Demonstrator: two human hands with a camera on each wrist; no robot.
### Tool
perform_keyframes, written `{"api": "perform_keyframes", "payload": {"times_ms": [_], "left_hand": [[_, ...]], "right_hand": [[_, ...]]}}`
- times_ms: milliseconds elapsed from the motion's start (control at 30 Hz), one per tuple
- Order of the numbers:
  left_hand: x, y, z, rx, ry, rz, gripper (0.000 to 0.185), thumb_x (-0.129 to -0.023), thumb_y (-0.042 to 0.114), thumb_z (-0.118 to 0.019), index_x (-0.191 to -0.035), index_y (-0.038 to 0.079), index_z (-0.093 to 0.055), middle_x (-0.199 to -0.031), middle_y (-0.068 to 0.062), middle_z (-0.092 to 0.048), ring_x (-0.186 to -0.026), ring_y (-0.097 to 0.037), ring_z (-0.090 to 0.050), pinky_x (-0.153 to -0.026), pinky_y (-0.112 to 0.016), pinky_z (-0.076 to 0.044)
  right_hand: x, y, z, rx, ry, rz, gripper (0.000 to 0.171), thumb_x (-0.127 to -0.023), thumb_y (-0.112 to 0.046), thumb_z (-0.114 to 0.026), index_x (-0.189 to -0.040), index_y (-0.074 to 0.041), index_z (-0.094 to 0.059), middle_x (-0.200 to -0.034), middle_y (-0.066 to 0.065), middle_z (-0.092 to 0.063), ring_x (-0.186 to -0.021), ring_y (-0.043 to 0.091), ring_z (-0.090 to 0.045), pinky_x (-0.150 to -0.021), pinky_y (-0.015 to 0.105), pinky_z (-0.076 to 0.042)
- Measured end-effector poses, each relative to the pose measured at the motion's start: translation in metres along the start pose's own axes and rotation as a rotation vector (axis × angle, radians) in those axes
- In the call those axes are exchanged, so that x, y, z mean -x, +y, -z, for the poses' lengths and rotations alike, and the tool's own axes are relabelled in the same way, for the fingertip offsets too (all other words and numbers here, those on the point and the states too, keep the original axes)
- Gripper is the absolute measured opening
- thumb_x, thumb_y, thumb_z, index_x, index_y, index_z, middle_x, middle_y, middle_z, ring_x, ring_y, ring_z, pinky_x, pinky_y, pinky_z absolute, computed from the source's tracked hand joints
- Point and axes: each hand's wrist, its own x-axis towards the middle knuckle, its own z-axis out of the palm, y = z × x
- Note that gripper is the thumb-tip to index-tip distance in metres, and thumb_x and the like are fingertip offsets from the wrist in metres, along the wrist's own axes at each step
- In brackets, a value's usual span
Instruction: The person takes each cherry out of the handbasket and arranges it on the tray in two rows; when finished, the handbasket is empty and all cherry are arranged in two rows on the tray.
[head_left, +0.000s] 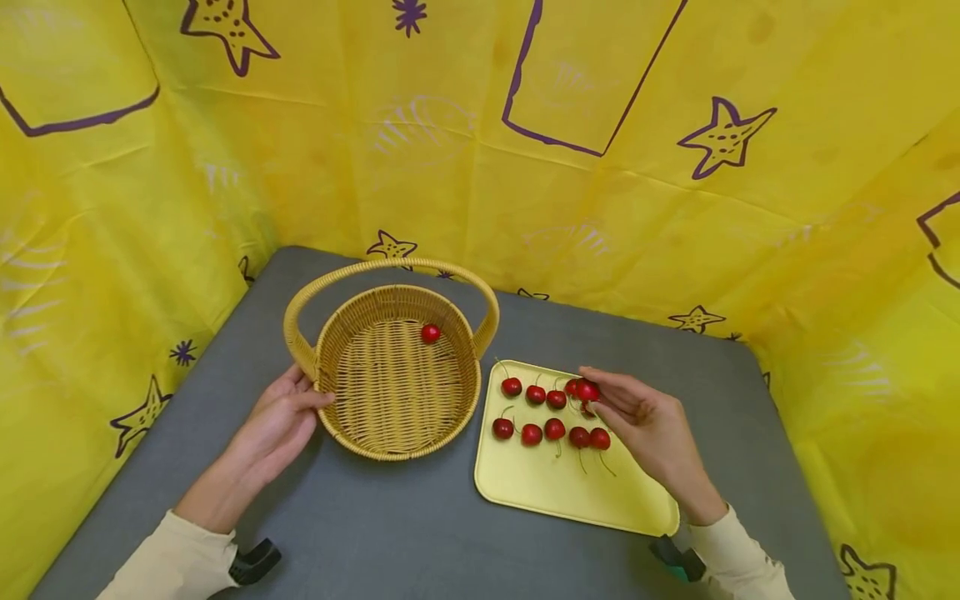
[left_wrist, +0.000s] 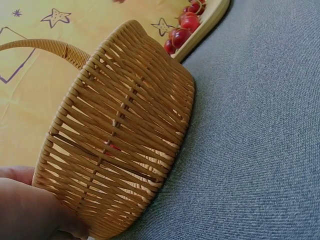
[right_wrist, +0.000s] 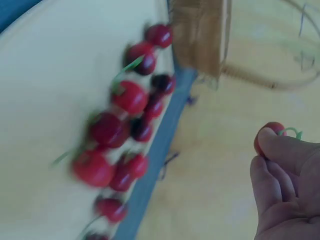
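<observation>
A round wicker basket with an arched handle stands on the grey table, and one red cherry lies inside it. My left hand rests against the basket's left wall, thumb on the rim. To the right lies a pale yellow tray with several red cherries in two rows. My right hand is over the tray's far part and pinches one cherry at its fingertips; in the right wrist view that cherry sits behind the fingertips, above the blurred cherries.
Yellow cloth with purple stars walls the table on the left, back and right. The grey tabletop stretches in front of basket and tray. Black clips sit at both wrists.
</observation>
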Motion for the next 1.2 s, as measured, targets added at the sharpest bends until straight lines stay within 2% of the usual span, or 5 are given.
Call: {"api": "perform_keyframes", "payload": {"times_ms": [167, 433, 600, 800, 1200], "left_hand": [[0.001, 0.002, 0.000, 0.009, -0.001, 0.003, 0.093, -0.098, -0.020, -0.038, -0.169, 0.012, 0.013, -0.177, -0.010, 0.012, -0.161, -0.019, 0.008, -0.130, -0.032, -0.004], [0.000, 0.000, 0.000, 0.014, 0.002, 0.001, 0.092, -0.099, -0.020, -0.037, -0.169, 0.013, 0.012, -0.177, -0.008, 0.010, -0.161, -0.016, 0.006, -0.130, -0.031, -0.005], [0.000, 0.001, -0.001, 0.014, 0.001, 0.001, 0.092, -0.099, -0.020, -0.037, -0.169, 0.013, 0.012, -0.178, -0.008, 0.010, -0.161, -0.016, 0.006, -0.130, -0.031, -0.004], [0.000, 0.001, -0.001, 0.010, 0.010, 0.005, 0.091, -0.099, -0.020, -0.037, -0.169, 0.012, 0.011, -0.178, -0.009, 0.008, -0.161, -0.016, 0.004, -0.130, -0.031, -0.006], [0.000, 0.001, -0.002, 0.012, 0.004, -0.001, 0.091, -0.099, -0.020, -0.037, -0.169, 0.012, 0.012, -0.178, -0.009, 0.009, -0.161, -0.016, 0.005, -0.130, -0.031, -0.006]], "right_hand": [[0.024, 0.020, 0.019, 0.100, 0.077, -0.058, 0.050, -0.090, 0.009, -0.077, -0.136, -0.011, -0.072, -0.136, 0.009, -0.072, -0.120, 0.003, -0.068, -0.091, 0.022, -0.056], [0.050, 0.048, 0.025, 0.233, 0.111, -0.106, 0.050, -0.089, 0.008, -0.079, -0.135, -0.012, -0.073, -0.129, 0.014, -0.074, -0.114, -0.006, -0.065, -0.083, 0.016, -0.057], [0.061, 0.069, 0.023, 0.274, 0.117, -0.113, 0.050, -0.088, 0.007, -0.080, -0.134, -0.011, -0.074, -0.124, 0.015, -0.076, -0.113, 0.005, -0.069, -0.082, 0.013, -0.056], [0.065, 0.084, 0.019, 0.267, 0.114, -0.106, 0.049, -0.088, 0.008, -0.080, -0.133, -0.009, -0.074, -0.122, 0.016, -0.076, -0.112, 0.022, -0.072, -0.082, 0.012, -0.055], [0.067, 0.097, 0.015, 0.324, 0.073, -0.105, 0.048, -0.088, 0.007, -0.080, -0.133, -0.006, -0.073, -0.127, 0.012, -0.075, -0.114, 0.033, -0.071, -0.086, 0.011, -0.054]]}}
